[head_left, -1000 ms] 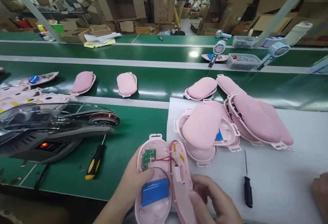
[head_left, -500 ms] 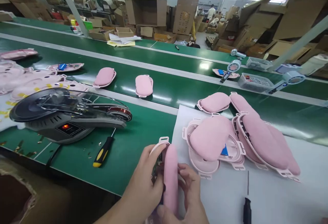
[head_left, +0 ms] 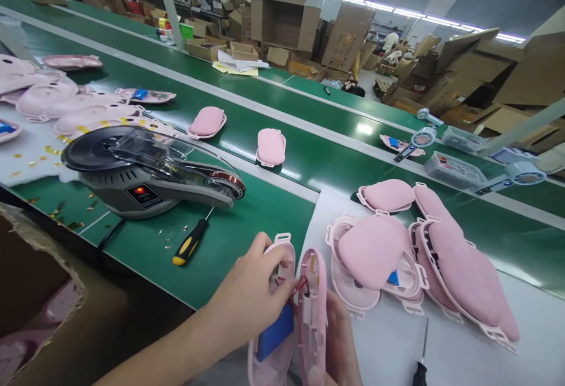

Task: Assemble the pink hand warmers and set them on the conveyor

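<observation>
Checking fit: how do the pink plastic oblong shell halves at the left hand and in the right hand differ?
Left half holds a blue rectangular block; right half shows none.
Left half has a slotted tab at its top; right half's top shows none.
Both are pink, insides showing.

You have a blue block (head_left: 276,333) seated inside one pink half-shell (head_left: 271,372), partly covered from your view. That shell's slotted tab (head_left: 282,237) juts out beyond the block's far end. Just right of the block, the matching half-shell (head_left: 322,321) stands steeply tilted, its hollow turned toward it, showing you a white part (head_left: 307,310). Red wires (head_left: 302,282) show beyond the block, toward its right.
</observation>
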